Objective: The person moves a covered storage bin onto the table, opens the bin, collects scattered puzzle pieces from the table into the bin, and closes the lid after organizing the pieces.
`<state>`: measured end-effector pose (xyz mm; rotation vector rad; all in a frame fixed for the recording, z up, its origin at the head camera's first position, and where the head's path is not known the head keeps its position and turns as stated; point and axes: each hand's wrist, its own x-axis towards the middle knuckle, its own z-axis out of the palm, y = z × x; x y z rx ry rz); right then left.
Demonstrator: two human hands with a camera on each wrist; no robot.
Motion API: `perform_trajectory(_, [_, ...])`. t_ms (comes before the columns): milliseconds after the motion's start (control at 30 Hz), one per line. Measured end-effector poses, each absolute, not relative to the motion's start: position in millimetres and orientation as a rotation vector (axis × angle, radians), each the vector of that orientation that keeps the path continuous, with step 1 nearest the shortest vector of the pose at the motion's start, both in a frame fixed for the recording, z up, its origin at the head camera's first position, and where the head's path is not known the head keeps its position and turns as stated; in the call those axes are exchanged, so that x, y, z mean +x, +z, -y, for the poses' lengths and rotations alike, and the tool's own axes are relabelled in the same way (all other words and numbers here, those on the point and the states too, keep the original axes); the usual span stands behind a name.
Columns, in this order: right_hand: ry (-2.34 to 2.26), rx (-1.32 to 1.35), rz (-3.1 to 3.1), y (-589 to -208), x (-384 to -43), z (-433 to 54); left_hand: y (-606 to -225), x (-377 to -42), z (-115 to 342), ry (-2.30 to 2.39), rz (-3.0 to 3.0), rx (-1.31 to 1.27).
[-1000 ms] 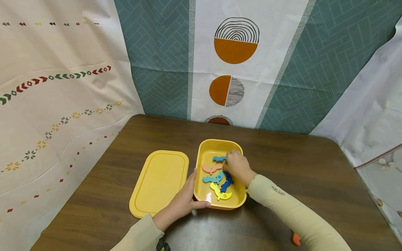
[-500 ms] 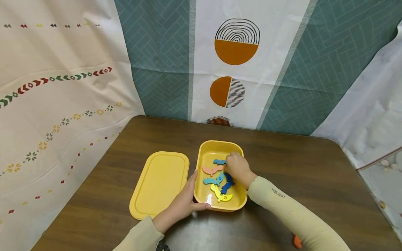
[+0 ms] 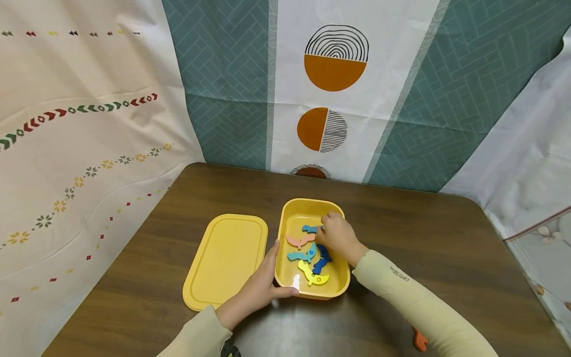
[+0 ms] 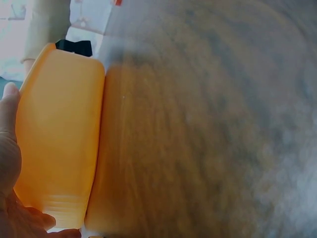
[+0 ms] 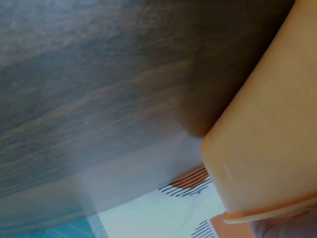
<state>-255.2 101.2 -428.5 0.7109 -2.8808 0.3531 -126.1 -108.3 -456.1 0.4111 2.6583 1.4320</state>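
A yellow plastic box [image 3: 282, 218] stands on the table with several small, curved, animal-shaped toy pieces inside. My left hand [image 3: 258, 287] holds its near left corner, fingers along the left wall and thumb on the front wall. My right hand [image 3: 337, 235] reaches over the right rim, fingers curled at the right end of a blue toy piece [image 3: 309, 228], which it partly hides. Below lie a pink piece [image 3: 300, 241], a teal piece [image 3: 300, 256], a dark blue piece [image 3: 321, 263] and a bright yellow piece [image 3: 313, 276]. The left wrist view shows my thumb [image 4: 9, 111] against the box wall [image 4: 62, 134].
A flat yellow lid [image 3: 227, 260] lies on the brown table [image 3: 415, 233] left of the box. An orange piece [image 3: 420, 341] lies partly under the right forearm near the front edge. Patterned cloth [image 3: 232, 84] hangs behind the table.
The blue piece at the top has shifted slightly toward the near side, and my right hand's fingers have moved a little over it. My left hand keeps its place on the box.
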Motion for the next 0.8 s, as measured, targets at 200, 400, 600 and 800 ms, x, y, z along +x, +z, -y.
perform_trajectory(200, [0.418, 0.744, 2.830, -425.0, -254.5, -106.0, -455.7, -126.3, 108.6, 1.426, -2.662, 0.402])
perform_trajectory(400, [0.458, 0.773, 2.802, -417.9, -249.6, -113.8, -455.3, -127.0, 108.2, 1.433, -2.654, 0.386])
perform_trajectory(600, [0.496, 0.786, 2.776, -409.6, -244.0, -126.0, -455.1, -126.8, 107.5, 1.436, -2.655, 0.382])
perform_trajectory(800, [0.564, 0.759, 2.781, -405.6, -235.0, -139.8, -455.0, -126.8, 107.0, 1.425, -2.667, 0.382])
